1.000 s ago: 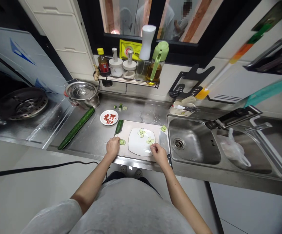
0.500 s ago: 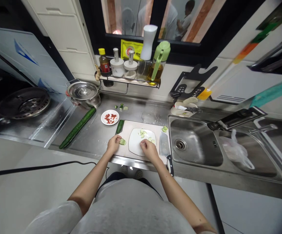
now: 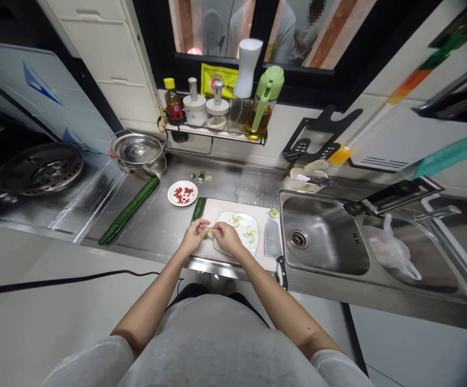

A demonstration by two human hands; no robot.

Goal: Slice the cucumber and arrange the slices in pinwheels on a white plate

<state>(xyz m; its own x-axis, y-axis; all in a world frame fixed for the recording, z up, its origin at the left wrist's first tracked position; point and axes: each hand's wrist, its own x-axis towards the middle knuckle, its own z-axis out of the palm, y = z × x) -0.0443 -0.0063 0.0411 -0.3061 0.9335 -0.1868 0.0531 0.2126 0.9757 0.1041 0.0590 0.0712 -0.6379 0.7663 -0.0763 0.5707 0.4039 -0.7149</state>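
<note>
My two hands nearly meet over the left part of the cutting board. Pale green cucumber slices show between my fingertips. My right hand pinches at a slice, above the left edge of a white square plate. My left hand has its fingers curled beside the slices; what they hold is partly hidden. On the plate, cucumber slices lie fanned in two small pinwheels, one at the top and one at the right. A cut cucumber piece rests at the board's upper left corner.
A kitchen knife lies at the board's right, its handle past the front edge, with more slices above it. A small plate holds red bits. A whole cucumber lies left. The sink is at right.
My right hand has moved left from the plate to meet my left hand, which shifted slightly right. The right-hand pinwheel of slices on the plate now shows fully.
</note>
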